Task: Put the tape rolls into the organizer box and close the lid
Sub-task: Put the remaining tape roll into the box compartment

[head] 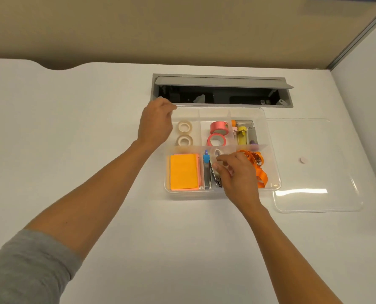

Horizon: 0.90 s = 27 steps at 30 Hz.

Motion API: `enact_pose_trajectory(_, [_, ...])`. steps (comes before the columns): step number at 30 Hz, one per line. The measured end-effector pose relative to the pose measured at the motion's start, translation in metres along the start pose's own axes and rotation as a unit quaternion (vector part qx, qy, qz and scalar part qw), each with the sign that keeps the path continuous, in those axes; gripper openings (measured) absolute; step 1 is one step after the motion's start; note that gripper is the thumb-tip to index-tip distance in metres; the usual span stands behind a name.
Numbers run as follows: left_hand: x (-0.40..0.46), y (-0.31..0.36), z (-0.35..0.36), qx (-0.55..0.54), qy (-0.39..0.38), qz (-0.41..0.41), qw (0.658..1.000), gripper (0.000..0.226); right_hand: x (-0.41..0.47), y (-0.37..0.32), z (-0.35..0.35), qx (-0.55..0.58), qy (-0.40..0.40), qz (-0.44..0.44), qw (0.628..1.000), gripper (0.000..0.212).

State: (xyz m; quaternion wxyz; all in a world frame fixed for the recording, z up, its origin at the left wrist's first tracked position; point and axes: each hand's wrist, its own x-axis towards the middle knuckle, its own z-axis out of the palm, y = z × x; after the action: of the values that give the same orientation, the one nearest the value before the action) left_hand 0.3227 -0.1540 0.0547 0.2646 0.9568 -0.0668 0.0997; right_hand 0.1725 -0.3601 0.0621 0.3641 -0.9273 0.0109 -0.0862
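The clear organizer box [272,150] stands open on the white desk. Its back-left compartment holds two whitish tape rolls [184,133]. The one beside it holds two pink tape rolls [218,127]. A small white tape roll [218,152] lies in the front middle compartment. My right hand [237,174] hovers over that compartment, thumb and forefinger slightly apart just short of the small roll. My left hand [156,125] sits at the box's back-left corner with its fingers curled on the rim. The clear lid [314,194] lies flat to the right of the box.
The box also holds orange sticky notes [184,171], a stapler [216,179], orange ribbon [260,172] and small tubes [242,135]. An open grey cable hatch [222,93] lies just behind the box. A partition wall rises at the right.
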Motion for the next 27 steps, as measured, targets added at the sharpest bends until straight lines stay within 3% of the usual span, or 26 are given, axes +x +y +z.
enact_pose_trajectory(3, [-0.032, -0.019, 0.002, -0.078, 0.065, -0.059, 0.993, 0.027, 0.025, 0.001, 0.001, -0.034, -0.035, -0.017, 0.999, 0.019])
enact_pose_trajectory(6, [-0.068, -0.04, 0.017, -0.057, -0.004, -0.068, 0.996, 0.032, 0.054, 0.0, 0.005, -0.071, -0.059, -0.034, 0.995, 0.018])
enact_pose_trajectory(10, [-0.098, -0.051, 0.037, 0.016, -0.092, -0.006, 0.996, 0.041, 0.094, -0.008, 0.012, -0.141, -0.098, -0.054, 0.984, 0.02])
enact_pose_trajectory(19, [-0.096, -0.056, 0.042, 0.072, -0.119, 0.01, 0.99, 0.05, 0.146, -0.011, 0.046, -0.273, -0.15, -0.14, 0.94, 0.023])
enact_pose_trajectory(27, [-0.097, -0.056, 0.044, 0.083, -0.117, 0.009, 0.99, 0.05, 0.157, -0.011, 0.065, -0.316, -0.183, -0.167, 0.916, 0.02])
